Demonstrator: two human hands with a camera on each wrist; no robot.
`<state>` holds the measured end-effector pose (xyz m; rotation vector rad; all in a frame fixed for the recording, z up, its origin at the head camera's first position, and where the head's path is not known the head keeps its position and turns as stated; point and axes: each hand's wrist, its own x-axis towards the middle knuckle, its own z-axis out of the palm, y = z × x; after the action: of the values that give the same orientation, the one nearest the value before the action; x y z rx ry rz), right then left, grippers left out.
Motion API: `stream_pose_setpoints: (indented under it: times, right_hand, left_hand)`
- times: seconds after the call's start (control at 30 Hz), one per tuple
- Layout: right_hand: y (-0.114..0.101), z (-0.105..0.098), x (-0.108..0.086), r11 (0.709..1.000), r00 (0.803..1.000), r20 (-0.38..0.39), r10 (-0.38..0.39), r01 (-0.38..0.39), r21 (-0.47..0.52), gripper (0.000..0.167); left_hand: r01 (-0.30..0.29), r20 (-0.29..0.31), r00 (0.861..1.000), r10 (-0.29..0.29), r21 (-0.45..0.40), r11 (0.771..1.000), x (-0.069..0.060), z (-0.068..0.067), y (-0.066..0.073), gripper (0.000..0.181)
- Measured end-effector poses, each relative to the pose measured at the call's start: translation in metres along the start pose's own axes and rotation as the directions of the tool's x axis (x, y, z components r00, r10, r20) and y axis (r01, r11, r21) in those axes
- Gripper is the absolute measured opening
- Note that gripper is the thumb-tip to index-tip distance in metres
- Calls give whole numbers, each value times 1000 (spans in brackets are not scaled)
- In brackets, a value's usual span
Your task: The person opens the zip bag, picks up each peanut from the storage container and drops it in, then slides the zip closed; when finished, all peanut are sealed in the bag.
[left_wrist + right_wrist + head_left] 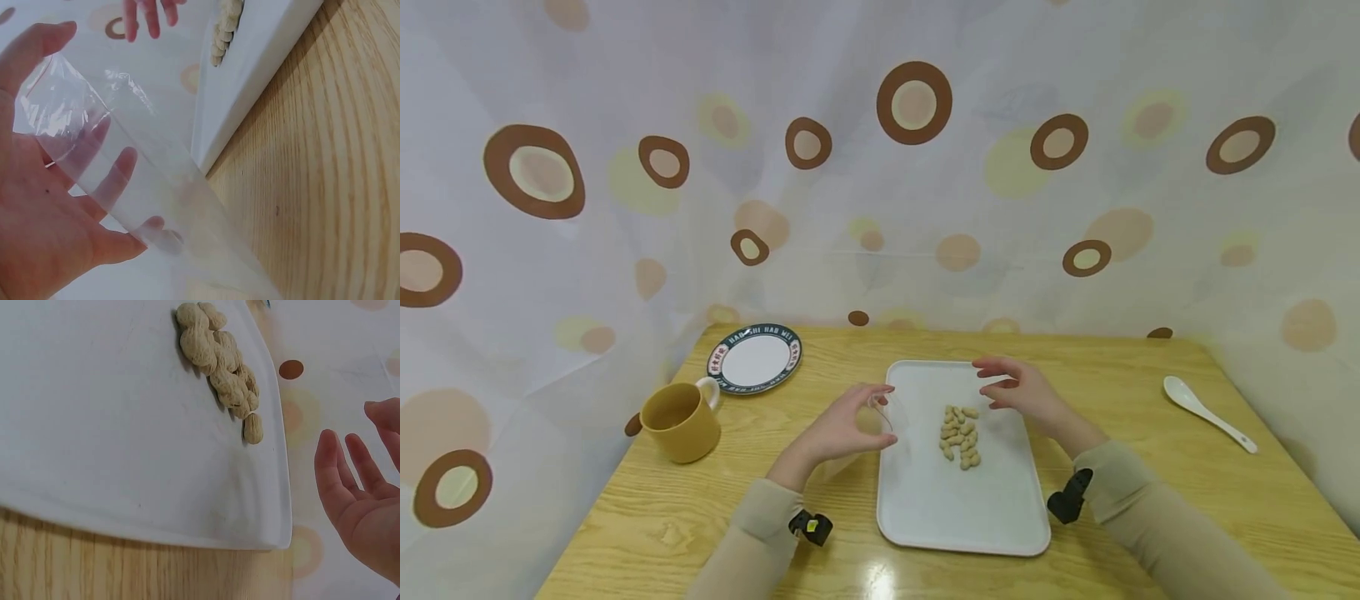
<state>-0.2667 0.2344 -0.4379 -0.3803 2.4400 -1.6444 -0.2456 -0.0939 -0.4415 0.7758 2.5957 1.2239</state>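
A clear plastic bag [156, 162] hangs from the left hand [850, 425], whose thumb and fingers are curled round its mouth and hold it spread. In the head view the bag is faint, beside the tray's left edge. Several unshelled peanuts [961, 435] lie in a group on the white tray [925, 517]. Above the tray's right side is the right hand [1018, 392], its fingers apart and slightly bent, touching nothing. The right wrist view shows the same hand [365, 494] beyond the peanuts [219, 359].
At the left of the wooden table [662, 517] stands a yellow mug [683, 425], with a green-rimmed plate [756, 360] behind it. On the right lies a white spoon [1206, 410]. A patterned cloth [850, 192] hangs behind the table and at its sides.
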Motion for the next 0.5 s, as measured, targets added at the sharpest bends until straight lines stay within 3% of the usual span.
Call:
stream_pose_setpoints:
  times: [0.5]
  right_hand:
    - [17,-1,9,987,998,8,61,-59,-148,47]
  left_hand:
    - [-15,7,1000,16,-73,997,1,-1,0,65]
